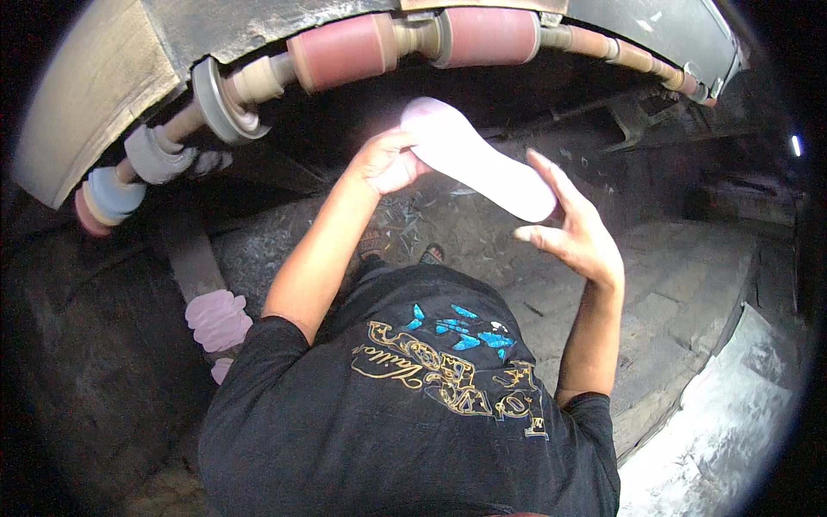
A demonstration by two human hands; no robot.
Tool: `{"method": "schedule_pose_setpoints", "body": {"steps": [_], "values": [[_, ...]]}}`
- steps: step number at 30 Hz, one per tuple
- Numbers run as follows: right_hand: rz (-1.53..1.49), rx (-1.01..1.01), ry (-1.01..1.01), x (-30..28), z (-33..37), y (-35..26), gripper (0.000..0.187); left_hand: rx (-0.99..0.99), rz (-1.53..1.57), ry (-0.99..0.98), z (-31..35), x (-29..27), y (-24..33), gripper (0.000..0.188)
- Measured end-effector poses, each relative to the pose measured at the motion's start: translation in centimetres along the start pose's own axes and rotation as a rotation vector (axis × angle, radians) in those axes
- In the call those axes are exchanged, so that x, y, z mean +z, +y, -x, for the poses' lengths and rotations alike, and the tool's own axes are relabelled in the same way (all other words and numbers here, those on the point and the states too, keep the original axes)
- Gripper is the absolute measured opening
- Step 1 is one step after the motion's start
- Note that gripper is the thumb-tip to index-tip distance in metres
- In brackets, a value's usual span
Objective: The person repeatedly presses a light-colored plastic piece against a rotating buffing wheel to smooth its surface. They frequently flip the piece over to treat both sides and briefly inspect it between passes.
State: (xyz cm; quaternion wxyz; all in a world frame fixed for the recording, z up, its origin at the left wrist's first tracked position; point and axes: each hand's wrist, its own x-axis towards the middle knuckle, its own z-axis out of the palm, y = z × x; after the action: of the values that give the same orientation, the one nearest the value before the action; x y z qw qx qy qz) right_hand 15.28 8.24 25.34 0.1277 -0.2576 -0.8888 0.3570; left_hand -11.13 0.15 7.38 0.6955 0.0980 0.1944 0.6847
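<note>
A pale pinkish-white shoe sole (482,159) is held up in front of me, slanting from upper left down to the right. My left hand (388,164) is closed on its upper left end, with the fingers partly hidden. Around the lower right end, my right hand (581,228) has its thumb and fingers spread apart. Whether that hand touches the sole's edge I cannot tell. Just beyond the sole runs a shaft with two red sanding drums (345,52), blurred as if spinning.
Smaller tan rollers (633,56) line the shaft's right part; a grey wheel (226,102) and a blue wheel (115,191) sit at its left. A grey machine housing (284,19) covers the top. Pink soles (217,320) lie stacked at my left. A pale sheet (715,422) lies at lower right.
</note>
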Motion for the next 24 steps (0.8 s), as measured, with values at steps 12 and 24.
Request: {"method": "schedule_pose_setpoints", "body": {"steps": [12,24], "values": [[-0.375,0.145,0.286,6.0,-10.7,-2.3,0.032,0.437,0.338,0.339,-1.8,-2.1,5.8,0.044],[0.042,-0.098,0.459,-0.1,-2.1,-5.3,0.015,0.187,0.204,-0.189,-3.9,4.7,3.1,0.045]]}}
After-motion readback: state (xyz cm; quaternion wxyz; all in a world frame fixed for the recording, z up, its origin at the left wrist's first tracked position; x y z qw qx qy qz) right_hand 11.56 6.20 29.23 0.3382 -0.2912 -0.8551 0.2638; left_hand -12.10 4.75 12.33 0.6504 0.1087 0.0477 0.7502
